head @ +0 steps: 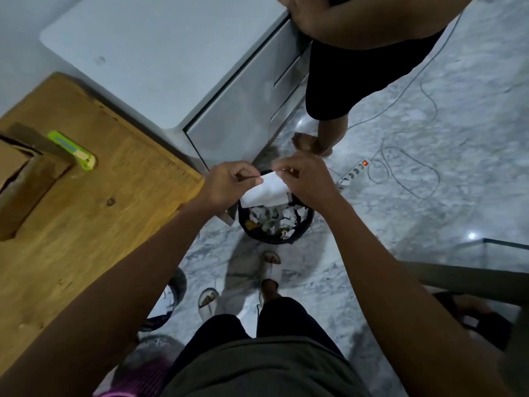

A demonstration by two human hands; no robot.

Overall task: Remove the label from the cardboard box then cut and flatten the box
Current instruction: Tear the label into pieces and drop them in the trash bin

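Observation:
A white label (264,190) hangs between both hands, directly above a black waste bin (297,233) full of crumpled paper. My left hand (229,181) pinches the label's upper left edge. My right hand (303,179) pinches its upper right edge. The cardboard box (20,179) lies at the left edge of the wooden table (94,219), partly out of frame. A green utility knife (73,150) lies on the table beside the box.
Another person (357,58) stands barefoot by a white cabinet (237,110) behind the bin. A power strip (353,171) with cables lies on the marble floor to the right. Sandals (210,302) and other footwear lie near my feet.

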